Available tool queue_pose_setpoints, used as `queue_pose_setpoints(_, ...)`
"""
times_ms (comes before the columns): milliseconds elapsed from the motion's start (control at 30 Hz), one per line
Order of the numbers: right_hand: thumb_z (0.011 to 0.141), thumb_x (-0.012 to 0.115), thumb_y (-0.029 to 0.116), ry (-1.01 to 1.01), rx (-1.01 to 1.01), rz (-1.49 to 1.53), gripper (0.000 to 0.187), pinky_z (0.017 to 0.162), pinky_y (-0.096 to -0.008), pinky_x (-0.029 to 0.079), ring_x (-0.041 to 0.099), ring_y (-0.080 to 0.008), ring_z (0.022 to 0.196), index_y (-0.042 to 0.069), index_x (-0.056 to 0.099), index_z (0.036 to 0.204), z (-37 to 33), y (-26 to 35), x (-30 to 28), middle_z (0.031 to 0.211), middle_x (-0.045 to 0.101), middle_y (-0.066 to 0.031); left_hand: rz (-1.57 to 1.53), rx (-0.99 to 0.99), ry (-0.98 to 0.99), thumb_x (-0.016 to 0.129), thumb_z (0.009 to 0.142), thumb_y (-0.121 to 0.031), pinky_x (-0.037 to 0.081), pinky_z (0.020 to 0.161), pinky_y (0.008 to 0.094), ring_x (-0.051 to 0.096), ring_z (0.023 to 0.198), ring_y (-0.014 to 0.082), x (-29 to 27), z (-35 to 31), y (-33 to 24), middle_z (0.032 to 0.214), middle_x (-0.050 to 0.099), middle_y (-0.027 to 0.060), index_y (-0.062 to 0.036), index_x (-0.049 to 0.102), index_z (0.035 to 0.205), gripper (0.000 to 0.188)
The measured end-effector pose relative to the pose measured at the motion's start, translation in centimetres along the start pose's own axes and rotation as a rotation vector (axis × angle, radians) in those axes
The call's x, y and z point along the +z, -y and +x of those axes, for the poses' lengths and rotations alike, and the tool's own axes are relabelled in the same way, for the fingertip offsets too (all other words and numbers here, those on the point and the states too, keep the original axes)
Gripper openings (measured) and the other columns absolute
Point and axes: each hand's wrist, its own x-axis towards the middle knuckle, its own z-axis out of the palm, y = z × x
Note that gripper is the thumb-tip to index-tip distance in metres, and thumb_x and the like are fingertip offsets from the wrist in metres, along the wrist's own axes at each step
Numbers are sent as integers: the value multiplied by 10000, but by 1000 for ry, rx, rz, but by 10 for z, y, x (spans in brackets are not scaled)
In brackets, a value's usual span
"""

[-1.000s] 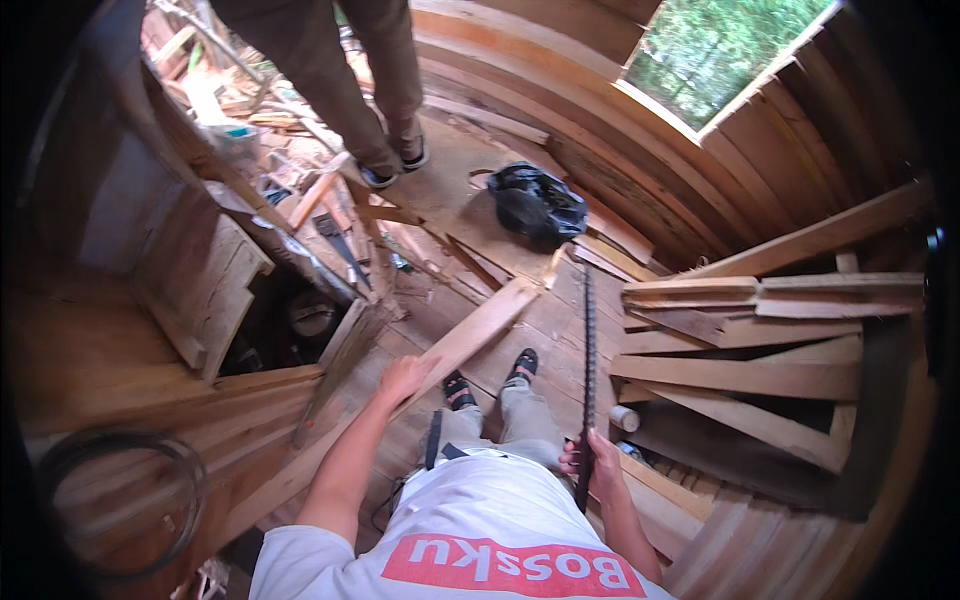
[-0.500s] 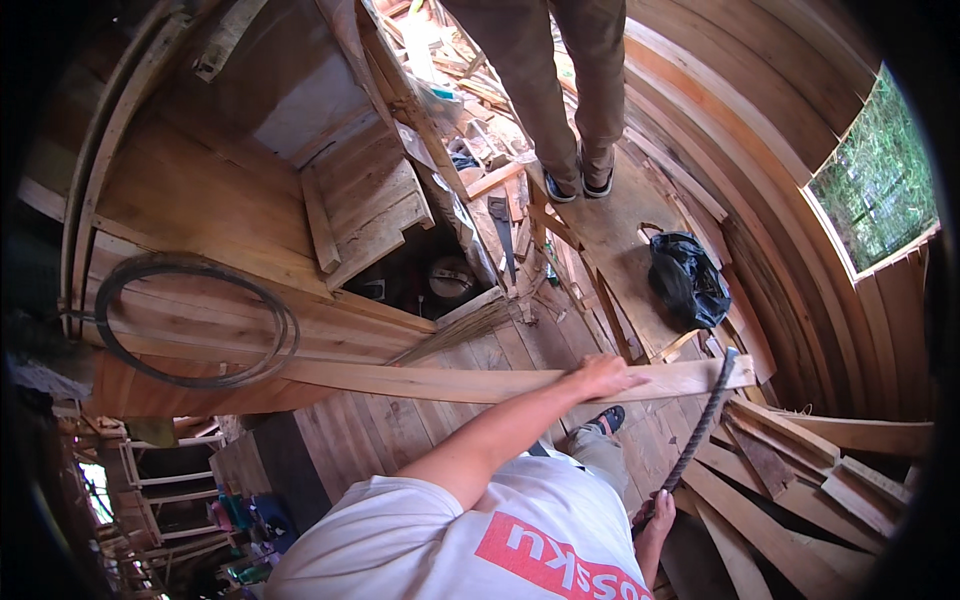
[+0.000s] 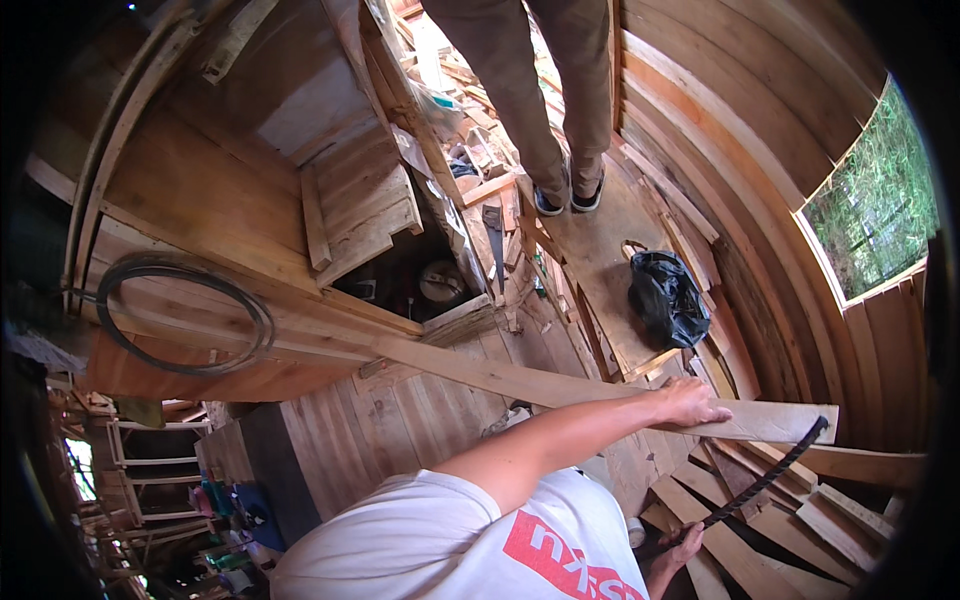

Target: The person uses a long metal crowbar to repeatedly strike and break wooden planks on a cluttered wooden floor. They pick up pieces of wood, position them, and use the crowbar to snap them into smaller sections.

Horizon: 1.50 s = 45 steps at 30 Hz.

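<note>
My left hand [image 3: 690,402] grips a long pale wooden plank [image 3: 480,372] near its right end, fingers folded over its edge. The plank slants from the bench side at left down to the right. Low at the right, my right hand [image 3: 683,546] is closed on a dark bar with a twisted, rope-like surface [image 3: 762,484]. Its upper end reaches the plank's right end and overlaps it in view; whether they touch I cannot tell. Part of the bar's lower end is hidden in my hand.
Ahead, another person stands, legs visible [image 3: 575,100], on a raised board [image 3: 600,250] with a black plastic bag [image 3: 670,300]. Loose planks [image 3: 800,540] pile at right. A black cable coil [image 3: 185,315] hangs at left; a handsaw [image 3: 494,240] lies among scraps.
My left hand and the plank have shifted right, the plank's right end now lower in view. The bar has tilted further right and down, with my right hand slightly lower.
</note>
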Motion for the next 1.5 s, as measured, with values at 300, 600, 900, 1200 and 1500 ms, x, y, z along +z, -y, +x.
queue_pose_setpoints(300,965,492,454,49,57,37,365,399,-188,324,388,-49,474,121,435,826,9,-40,-7,625,409,29,243,-23,62,433,807,-756,497,845,478,644,946,410,-25,8,35,919,665,281,91,690,855,887)
queue_pose_setpoints(600,961,487,485,-153,-38,-105,437,383,-241,281,369,-88,401,89,473,776,-28,-57,8,501,385,15,169,25,133,449,854,-685,489,869,472,657,943,370,-16,1,10,916,675,260,79,695,877,802)
queue_pose_setpoints(900,963,485,485,-197,-97,-107,442,389,-241,280,370,-87,408,87,474,769,-32,-20,0,506,390,14,-88,93,86,425,890,-637,481,869,494,632,976,412,11,8,-63,937,664,273,54,690,936,742)
queue_pose_setpoints(1200,964,483,485,-150,-76,-114,447,394,-242,279,371,-85,415,86,475,763,-30,-41,3,511,395,14,155,117,133,416,888,-647,444,943,441,607,1077,354,12,13,-50,1067,656,232,39,675,1022,745)
queue_pose_setpoints(1500,966,481,485,-40,-36,-157,452,399,-242,277,372,-84,422,84,476,757,-35,-70,11,516,401,13,451,16,186,421,848,-702,476,912,423,623,1065,323,-39,-13,44,1078,667,201,-2,704,1005,771)
